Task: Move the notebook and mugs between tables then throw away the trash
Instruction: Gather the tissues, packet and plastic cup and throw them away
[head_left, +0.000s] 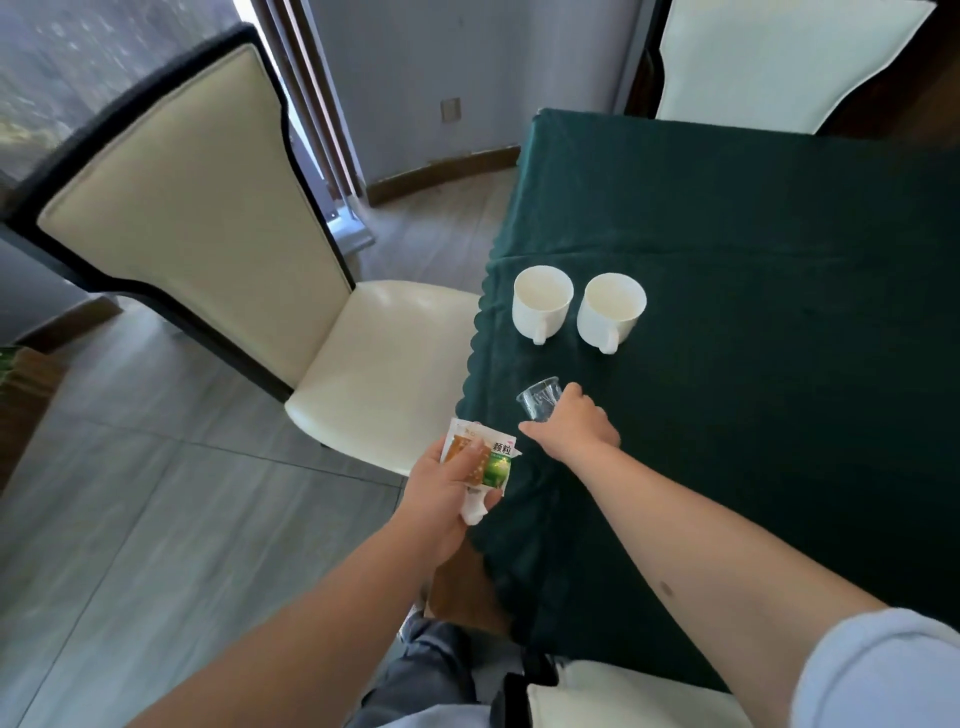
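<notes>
Two white mugs (542, 303) (610, 310) stand side by side near the left edge of the table with the dark green cloth (753, 260), handles toward me. My right hand (576, 426) is closed around a small clear plastic cup (538, 397) just in front of the mugs; whether the cup touches the cloth I cannot tell. Off the table's left edge, my left hand (447, 493) grips an orange and green sachet (480, 457) together with a bit of crumpled white paper (474, 512). No notebook is in view.
A cream chair with a dark frame (208, 218) stands left of the table, its seat (384, 364) close to the cloth's scalloped edge. Another cream chair (779, 57) is at the far side, and a third (623, 696) by my legs. Grey floor lies to the left.
</notes>
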